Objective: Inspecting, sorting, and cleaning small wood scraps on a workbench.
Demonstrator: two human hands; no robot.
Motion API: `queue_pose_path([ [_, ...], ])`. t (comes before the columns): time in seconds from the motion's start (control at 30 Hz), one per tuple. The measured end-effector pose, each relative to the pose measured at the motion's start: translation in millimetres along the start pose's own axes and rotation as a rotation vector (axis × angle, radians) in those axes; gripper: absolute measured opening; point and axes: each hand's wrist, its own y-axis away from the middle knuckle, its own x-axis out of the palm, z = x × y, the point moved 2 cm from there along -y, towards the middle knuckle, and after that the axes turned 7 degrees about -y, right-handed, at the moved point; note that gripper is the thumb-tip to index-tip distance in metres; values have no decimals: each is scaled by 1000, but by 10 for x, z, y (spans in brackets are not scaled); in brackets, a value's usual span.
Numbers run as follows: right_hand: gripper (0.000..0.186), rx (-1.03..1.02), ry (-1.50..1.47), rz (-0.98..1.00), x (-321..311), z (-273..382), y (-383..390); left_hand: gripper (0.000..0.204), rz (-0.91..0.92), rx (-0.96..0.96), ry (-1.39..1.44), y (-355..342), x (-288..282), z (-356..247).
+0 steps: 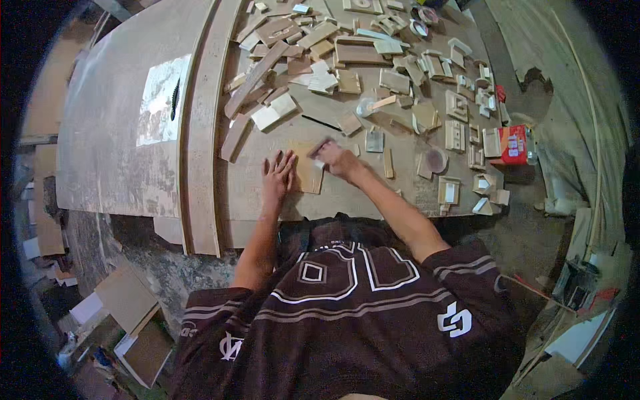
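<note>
My left hand [276, 177] lies with fingers extended on the left side of a flat, yellowish wooden piece [307, 180] on the worktable. My right hand [337, 160] is closed on a small brownish flat object [321, 147] over the upper right of that piece. It is blurred, so I cannot tell exactly what it is. A thin dark stick [321, 122] lies just above my hands. A small greyish rectangular piece [374, 141] and a narrow wood strip [388, 163] lie to the right of my right hand.
Many wood offcuts [283, 30] cover the back of the table [253, 200]. Small wooden assemblies [455, 135] and a red box [512, 143] stand along the right. Long boards [193, 133] lie to the left. A clear cup [365, 107] sits among the pieces.
</note>
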Motion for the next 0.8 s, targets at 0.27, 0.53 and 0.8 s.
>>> queue_pose_path([
  [0.27, 44, -73, -198, -238, 66, 104, 81, 55, 49, 15, -105, -20, 100, 70],
  [0.53, 38, -408, -358, 98, 221, 172, 205, 55, -17, -61, 8, -3, 152, 95],
  [0.8, 60, -727, -236, -68, 145, 179, 201, 58, -17, -61, -168, 18, 153, 74],
])
